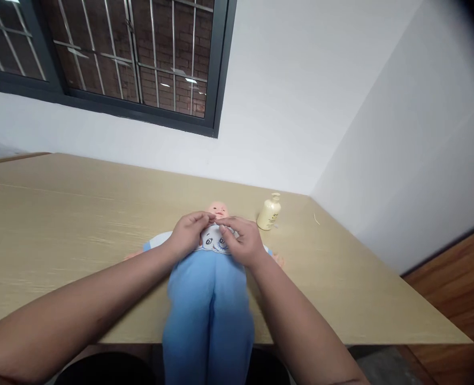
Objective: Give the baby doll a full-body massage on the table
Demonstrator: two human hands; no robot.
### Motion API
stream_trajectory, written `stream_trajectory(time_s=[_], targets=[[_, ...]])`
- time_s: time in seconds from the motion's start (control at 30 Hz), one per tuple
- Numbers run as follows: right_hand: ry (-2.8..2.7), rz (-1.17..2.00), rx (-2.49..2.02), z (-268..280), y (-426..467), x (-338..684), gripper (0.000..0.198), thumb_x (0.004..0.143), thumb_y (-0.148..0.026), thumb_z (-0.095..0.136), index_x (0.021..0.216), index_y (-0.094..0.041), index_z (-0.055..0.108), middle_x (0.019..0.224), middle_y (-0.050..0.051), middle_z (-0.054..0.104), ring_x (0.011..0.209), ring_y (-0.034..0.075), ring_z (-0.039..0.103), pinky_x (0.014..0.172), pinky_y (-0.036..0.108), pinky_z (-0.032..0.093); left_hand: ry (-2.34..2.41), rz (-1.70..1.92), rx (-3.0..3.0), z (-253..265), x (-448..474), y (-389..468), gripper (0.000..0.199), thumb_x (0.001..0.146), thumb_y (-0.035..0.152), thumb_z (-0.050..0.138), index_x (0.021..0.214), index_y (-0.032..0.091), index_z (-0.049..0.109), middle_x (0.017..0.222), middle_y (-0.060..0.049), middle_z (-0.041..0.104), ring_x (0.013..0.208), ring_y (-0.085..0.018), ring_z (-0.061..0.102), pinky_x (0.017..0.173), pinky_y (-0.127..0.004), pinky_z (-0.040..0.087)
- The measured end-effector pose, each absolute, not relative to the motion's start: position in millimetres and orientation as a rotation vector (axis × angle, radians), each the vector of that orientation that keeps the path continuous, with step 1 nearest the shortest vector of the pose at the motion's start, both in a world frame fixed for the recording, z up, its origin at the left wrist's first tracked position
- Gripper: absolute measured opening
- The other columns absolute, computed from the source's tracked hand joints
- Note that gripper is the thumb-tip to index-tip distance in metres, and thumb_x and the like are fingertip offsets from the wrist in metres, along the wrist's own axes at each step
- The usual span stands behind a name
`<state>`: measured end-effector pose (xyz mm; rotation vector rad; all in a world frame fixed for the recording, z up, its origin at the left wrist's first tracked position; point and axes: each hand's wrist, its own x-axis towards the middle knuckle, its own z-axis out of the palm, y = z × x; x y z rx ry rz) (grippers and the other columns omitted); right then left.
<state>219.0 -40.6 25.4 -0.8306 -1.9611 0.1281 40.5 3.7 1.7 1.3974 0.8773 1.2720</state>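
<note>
A baby doll (219,207) lies on its back, its head away from me. It wears a white top with a cartoon face (215,241) on the chest and blue trousers (208,299) that hang over the table's near edge. My left hand (191,231) is closed at the left of the doll's neckline, fingertips pinched on the top. From the right, my right hand (243,239) meets it there, with thumb and fingers on the collar area. The fingertips of both hands almost touch just below the doll's chin. What lies right between the fingers is partly hidden.
A pale yellow pump bottle (269,214) stands right of the doll's head. Farther right, a thin light strand (316,218) lies on the wooden table (80,214). A white wall (285,96) and a barred window (140,53) rise behind the table.
</note>
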Motion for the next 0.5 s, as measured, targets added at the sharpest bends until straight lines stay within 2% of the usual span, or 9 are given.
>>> stream_trajectory(time_s=[0.13,0.23,0.3,0.37,0.43,0.5], targets=[[-2.059,0.257,-0.833,31.0,-42.5,222.4,0.023,0.091,-0.023,0.056,0.107,-0.025,0.073,0.102,0.003,0.077,0.093,0.018,0.071,0.087,0.033,0.055,1.031,1.225,2.104,-14.5,22.8,7.7,0.026,0.087,0.035,0.059,0.104,0.021,0.074,0.111,-0.007,0.074,0.108,-0.026,0.065,0.099,-0.04,0.048],[-2.269,0.324,-0.719,30.7,-56.9,219.0,0.029,0.092,-0.024,0.054,0.117,-0.025,0.069,0.112,0.004,0.074,0.106,0.018,0.069,0.096,0.033,0.052,1.178,1.21,2.157,-23.9,12.9,11.9,0.03,0.088,0.033,0.057,0.112,0.021,0.071,0.114,-0.006,0.073,0.107,-0.025,0.066,0.095,-0.039,0.05],[-2.427,0.365,-0.639,28.5,-69.8,217.1,0.034,0.093,-0.026,0.053,0.125,-0.023,0.065,0.124,0.005,0.07,0.119,0.019,0.063,0.108,0.036,0.044,1.226,1.188,2.134,-29.7,8.8,13.6,0.032,0.09,0.033,0.054,0.115,0.02,0.069,0.115,-0.007,0.072,0.106,-0.024,0.067,0.093,-0.038,0.052],[-2.587,0.381,-0.618,26.2,-81.2,215.4,0.042,0.094,-0.03,0.053,0.134,-0.023,0.058,0.136,0.006,0.063,0.131,0.02,0.055,0.12,0.041,0.03,1.227,1.171,2.132,-34.0,6.5,15.1,0.033,0.092,0.035,0.052,0.115,0.019,0.069,0.116,-0.007,0.072,0.107,-0.024,0.067,0.093,-0.038,0.052],[-2.704,0.362,-0.682,25.3,-87.4,212.7,0.052,0.094,-0.038,0.054,0.144,-0.023,0.05,0.15,0.007,0.05,0.141,0.023,0.044,0.124,0.046,0.017,1.194,1.155,2.152,-36.2,5.2,17.7,0.033,0.092,0.035,0.051,0.115,0.019,0.07,0.117,-0.006,0.072,0.108,-0.024,0.067,0.095,-0.037,0.052],[-2.747,0.344,-0.784,26.1,-86.5,208.0,0.067,0.093,-0.05,0.055,0.151,-0.022,0.039,0.16,0.008,0.034,0.149,0.026,0.03,0.125,0.047,0.014,1.131,1.132,2.162,-36.7,3.7,22.5,0.033,0.092,0.036,0.052,0.115,0.021,0.07,0.118,-0.006,0.072,0.11,-0.024,0.066,0.097,-0.037,0.051]])
